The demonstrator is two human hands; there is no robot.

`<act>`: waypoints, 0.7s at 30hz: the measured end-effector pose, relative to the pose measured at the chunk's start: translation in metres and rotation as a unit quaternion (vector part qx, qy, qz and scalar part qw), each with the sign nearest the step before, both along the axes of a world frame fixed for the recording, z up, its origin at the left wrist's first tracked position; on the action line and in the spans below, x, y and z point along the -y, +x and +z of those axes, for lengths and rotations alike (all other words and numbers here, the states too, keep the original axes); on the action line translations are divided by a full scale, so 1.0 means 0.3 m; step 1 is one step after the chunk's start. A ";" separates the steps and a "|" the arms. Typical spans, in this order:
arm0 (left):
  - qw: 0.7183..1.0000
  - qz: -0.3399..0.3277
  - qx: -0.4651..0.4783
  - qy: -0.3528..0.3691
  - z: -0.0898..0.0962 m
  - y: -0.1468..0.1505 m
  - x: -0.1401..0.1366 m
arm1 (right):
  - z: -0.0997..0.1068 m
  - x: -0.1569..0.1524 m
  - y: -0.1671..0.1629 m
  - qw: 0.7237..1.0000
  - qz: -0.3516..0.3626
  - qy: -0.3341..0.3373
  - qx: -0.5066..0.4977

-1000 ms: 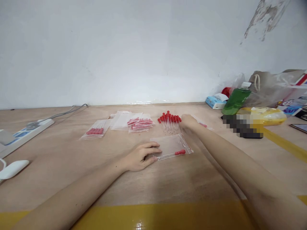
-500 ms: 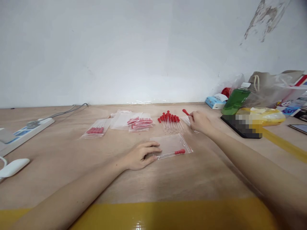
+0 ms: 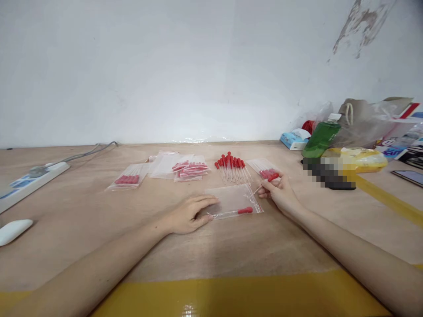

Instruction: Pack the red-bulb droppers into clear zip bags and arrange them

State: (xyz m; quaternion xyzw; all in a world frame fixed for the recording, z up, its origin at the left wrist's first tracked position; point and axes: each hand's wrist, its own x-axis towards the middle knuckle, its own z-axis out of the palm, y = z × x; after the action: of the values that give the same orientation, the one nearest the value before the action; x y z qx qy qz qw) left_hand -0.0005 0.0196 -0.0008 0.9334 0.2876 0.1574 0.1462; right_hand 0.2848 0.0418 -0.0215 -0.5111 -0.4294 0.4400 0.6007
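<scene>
My left hand (image 3: 189,215) lies flat on the left end of a clear zip bag (image 3: 231,198) on the wooden table (image 3: 99,237). One glass dropper with a red bulb (image 3: 245,211) lies inside that bag. My right hand (image 3: 280,193) pinches another red-bulbed dropper (image 3: 268,181) just right of the bag's open edge, its glass tip pointing toward the bag. A loose row of red-bulbed droppers (image 3: 231,166) lies just beyond the bag.
Filled bags of droppers lie at the left (image 3: 127,180), middle (image 3: 190,169) and right (image 3: 266,169). A power strip (image 3: 33,178) and white mouse (image 3: 13,231) sit far left. A green bottle (image 3: 321,137), tissue box (image 3: 292,140) and plastic bags (image 3: 370,119) crowd the back right.
My right hand took a dropper from the loose row, lifted it, and brought it back down toward the open bag. My left hand stayed on the bag.
</scene>
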 end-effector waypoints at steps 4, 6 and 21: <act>1.000 0.011 -0.013 0.008 0.000 -0.001 0.001 | -0.003 0.026 0.011 0.996 0.066 -0.013 -0.056; 0.999 0.019 -0.025 0.010 0.001 -0.001 0.002 | 0.003 0.040 0.037 0.991 0.120 -0.043 -0.036; 0.999 0.012 -0.044 0.010 -0.002 0.001 -0.007 | 0.047 0.045 0.058 0.855 0.420 0.037 0.301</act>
State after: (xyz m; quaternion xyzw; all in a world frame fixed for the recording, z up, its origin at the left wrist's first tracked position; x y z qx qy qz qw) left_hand -0.0002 0.0216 -0.0012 0.9372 0.3034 0.1213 0.1220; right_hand 0.3022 0.0284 -0.0072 -0.3667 -0.7788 0.4595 0.2185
